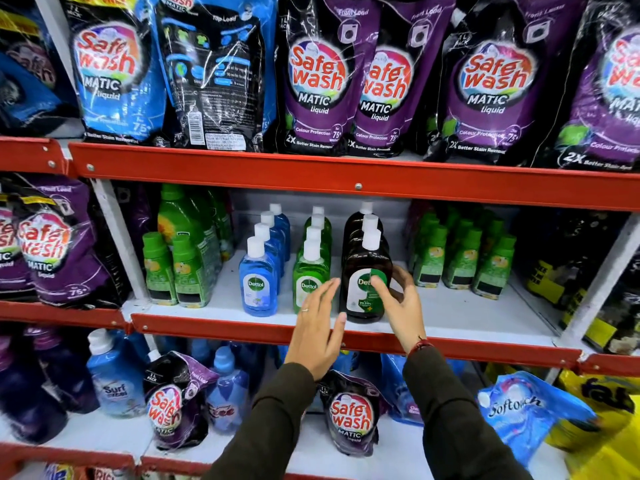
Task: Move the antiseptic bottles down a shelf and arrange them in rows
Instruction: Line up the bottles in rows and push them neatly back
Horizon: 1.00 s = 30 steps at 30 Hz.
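Observation:
Three rows of Dettol antiseptic bottles with white caps run front to back on the middle shelf [450, 317]: blue bottles [258, 285], green bottles [308, 271] and brown bottles [363, 271]. My right hand [401, 306] wraps around the right side of the front brown bottle, thumb across its label. My left hand [320, 334] hovers open just left of that bottle, fingers spread in front of the front green bottle, not clearly touching either.
Small green bottles stand left [173, 271] and right [460, 261] of the Dettol rows. Safewash pouches [318, 77] fill the shelf above. The shelf below holds a Safewash pouch [349, 414], blue bottles [114, 379] and a Softouch pouch [526, 414]. Red rails [346, 178] edge each shelf.

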{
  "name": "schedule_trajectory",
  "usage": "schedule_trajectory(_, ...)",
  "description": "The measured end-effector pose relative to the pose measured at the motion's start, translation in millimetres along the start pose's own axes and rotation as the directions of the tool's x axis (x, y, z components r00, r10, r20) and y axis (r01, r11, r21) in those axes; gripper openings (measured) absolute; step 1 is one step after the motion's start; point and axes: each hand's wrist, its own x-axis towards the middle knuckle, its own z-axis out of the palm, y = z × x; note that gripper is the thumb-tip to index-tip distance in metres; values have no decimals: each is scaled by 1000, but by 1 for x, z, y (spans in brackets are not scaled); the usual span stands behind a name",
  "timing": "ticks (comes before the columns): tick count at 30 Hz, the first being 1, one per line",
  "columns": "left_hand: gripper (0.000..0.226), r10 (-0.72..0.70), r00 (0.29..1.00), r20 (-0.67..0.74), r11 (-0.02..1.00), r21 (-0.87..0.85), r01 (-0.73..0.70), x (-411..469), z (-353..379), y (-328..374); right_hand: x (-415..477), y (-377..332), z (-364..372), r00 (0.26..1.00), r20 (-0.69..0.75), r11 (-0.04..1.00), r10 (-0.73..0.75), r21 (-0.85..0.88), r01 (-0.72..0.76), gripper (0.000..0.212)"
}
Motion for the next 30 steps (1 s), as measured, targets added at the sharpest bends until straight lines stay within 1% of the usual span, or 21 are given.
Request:
schedule_trajectory(2, 64, -49, 998, 30, 993, -110, 52, 5, 10, 15, -9, 4, -2, 999, -44, 999, 32, 29, -31, 51)
schedule_trajectory(5, 70, -211, 976, 59, 947, -234, 219, 13, 25, 32, -15, 8, -7, 996, -78, 999, 46, -17, -48, 42)
schedule_trajectory(8, 71, -369, 925, 87, 877, -297, 378, 23, 33, 39, -20, 8, -10, 1000, 3, 991, 17, -129, -17, 35)
schedule_trajectory(10, 70, -413, 900, 137, 843, -318, 435, 27, 35, 39, -22, 9, -11, 999, 51, 981, 15, -193, -5, 37)
schedule_trajectory(12, 69, -412, 898, 158, 841, -314, 441, 28, 37, 38, -23, 9, -13, 997, 75, 979, 21, -204, -6, 40)
schedule_trajectory(19, 62, -418, 898, 138, 853, -282, 440, 23, 38, 32, -25, 8, -17, 995, 88, 984, 45, -175, -29, 38)
schedule_trajectory(24, 64, -390, 908, 155, 870, -261, 418, 20, 39, 28, -27, 8, -19, 997, 65, 977, 48, -212, -33, 38)
schedule_trajectory(26, 67, -371, 914, 165, 871, -280, 404, 19, 39, 28, -30, 5, -18, 996, 65, 975, 54, -217, -39, 40)
schedule_trajectory(28, 68, -353, 924, 145, 868, -317, 382, 16, 38, 28, -33, 2, -15, 998, 30, 973, 53, -225, -45, 44)
schedule_trajectory(30, 64, -367, 928, 68, 867, -336, 368, 9, 33, 27, -38, 1, -10, 998, -62, 969, 10, -247, -25, 40)
